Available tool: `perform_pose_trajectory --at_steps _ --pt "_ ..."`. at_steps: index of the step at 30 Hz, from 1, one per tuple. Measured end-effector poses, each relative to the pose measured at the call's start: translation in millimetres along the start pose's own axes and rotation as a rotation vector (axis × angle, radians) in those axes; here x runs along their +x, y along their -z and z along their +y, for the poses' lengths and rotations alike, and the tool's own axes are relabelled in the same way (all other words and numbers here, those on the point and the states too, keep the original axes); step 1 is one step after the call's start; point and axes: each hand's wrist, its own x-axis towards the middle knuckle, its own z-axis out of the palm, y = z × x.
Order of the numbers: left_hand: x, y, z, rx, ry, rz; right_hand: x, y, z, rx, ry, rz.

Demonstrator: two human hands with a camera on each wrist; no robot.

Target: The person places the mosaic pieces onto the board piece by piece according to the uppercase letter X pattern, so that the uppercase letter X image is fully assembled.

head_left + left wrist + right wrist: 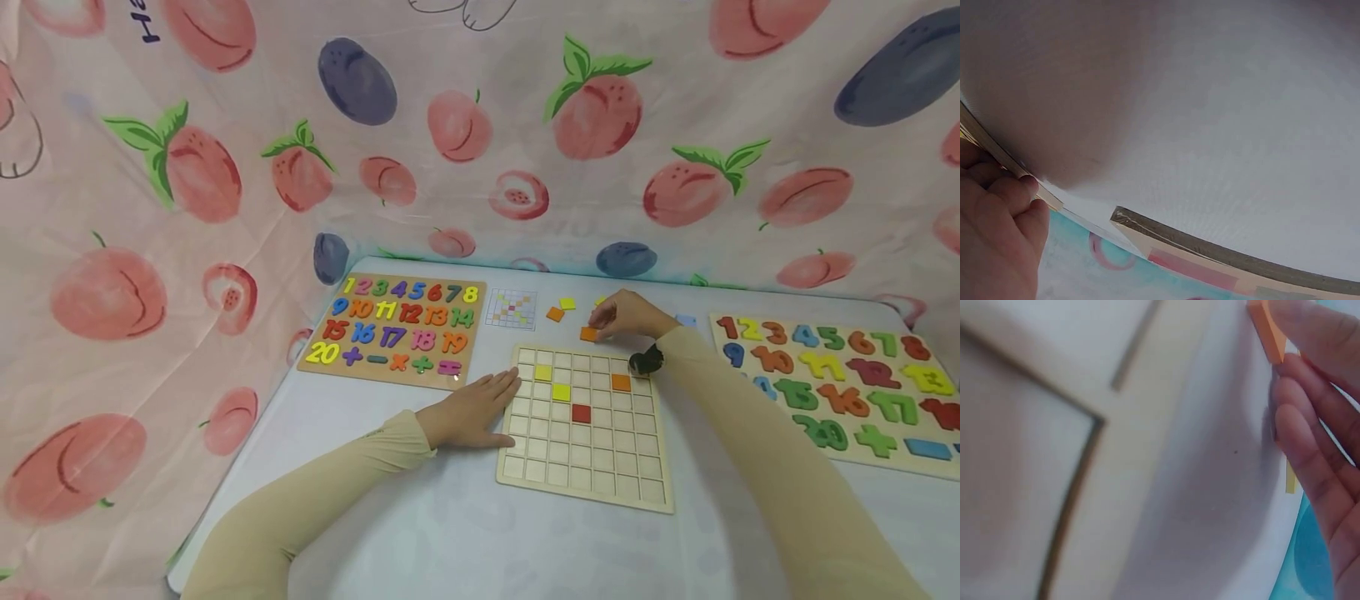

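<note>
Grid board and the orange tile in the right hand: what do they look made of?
Grid board: looks like pale unfinished wood or plywood, matte, with dark thin cut lines between cells. Orange tile, pinched by the right hand: thin, flat, evenly coloured; painted wood or foam, I cannot tell which.

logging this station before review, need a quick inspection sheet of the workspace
surface: white table, partly taken up by boards.
job's things: wooden grid board with two yellow, one orange and one red tile set in; orange tile beyond its far edge; loose orange tile and yellow tile further back; pattern card.
clutter: number puzzle board at left, second number puzzle at right.
hands: left hand flat against the grid board's left edge; right hand pinches the orange tile.
cables: nothing seen.
surroundings: peach-print cloth behind and at left.
</note>
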Motion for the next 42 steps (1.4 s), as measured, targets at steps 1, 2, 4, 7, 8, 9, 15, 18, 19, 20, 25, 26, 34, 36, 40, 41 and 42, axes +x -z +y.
perform_pose_trajectory --at_steps 1,2,4,7,8,9,15,18,19,20,25,26,34,36,40,41,42 --pt "0.0 0.0 -0.1 0.001 0.001 -0.001 0.4 -0.4 -0.6 -0.018 -0.003 0.005" --pt "0.0 0.0 -0.1 0.001 0.001 -0.002 1.0 -0.8 -1.0 -0.031 -0.005 0.009" --pt "-0.2 -0.2 -0.1 0.000 -0.001 0.000 2.4 -1.7 -1.0 -0.053 -0.015 0.011" --pt "0.0 0.0 0.0 -0.005 -0.005 0.002 4.1 -3.1 -0.8 -0.070 -0.008 0.012" --pt "0.0 0.3 0.1 -0.006 -0.006 0.002 4.3 -3.6 -1.3 -0.073 -0.001 0.012" --pt "-0.1 0.6 0.2 -0.008 -0.006 0.002 4.4 -4.2 -1.9 -0.078 0.007 0.011" --pt "-1.5 3.4 1.2 0.000 -0.001 -0.004 3.7 -6.8 -7.1 -0.011 0.041 -0.029" --pt "-2.1 4.0 1.7 0.003 -0.001 -0.004 3.2 -7.4 -7.1 0.028 0.037 -0.048" --pt "-2.2 4.1 1.8 0.002 -0.001 -0.004 3.1 -7.4 -6.5 0.038 0.037 -0.052" --pt "-1.9 3.8 1.7 0.001 -0.001 -0.002 3.2 -7.6 -5.7 0.039 0.033 -0.054" --pt "-0.2 0.9 0.3 0.000 -0.004 0.000 5.0 -8.3 -0.5 0.064 0.055 -0.066" --pt "0.1 0.2 -0.1 0.001 -0.005 0.002 5.2 -8.4 -0.2 0.065 0.058 -0.068" --pt "-0.2 -1.4 -1.1 -0.006 -0.013 0.010 5.5 -8.1 -4.0 0.009 0.076 -0.075" --pt "-0.1 -1.6 -1.1 -0.005 -0.013 0.013 5.7 -7.8 -5.8 -0.015 0.084 -0.075" --pt "0.1 -1.6 -0.9 -0.001 -0.012 0.009 6.9 -7.4 -7.8 -0.058 0.118 -0.077" --pt "0.0 -1.3 -0.7 -0.001 -0.011 0.008 7.3 -7.4 -8.1 -0.061 0.124 -0.078" --pt "-0.1 -1.0 -0.6 -0.002 -0.010 0.007 7.5 -7.5 -8.0 -0.063 0.130 -0.077"
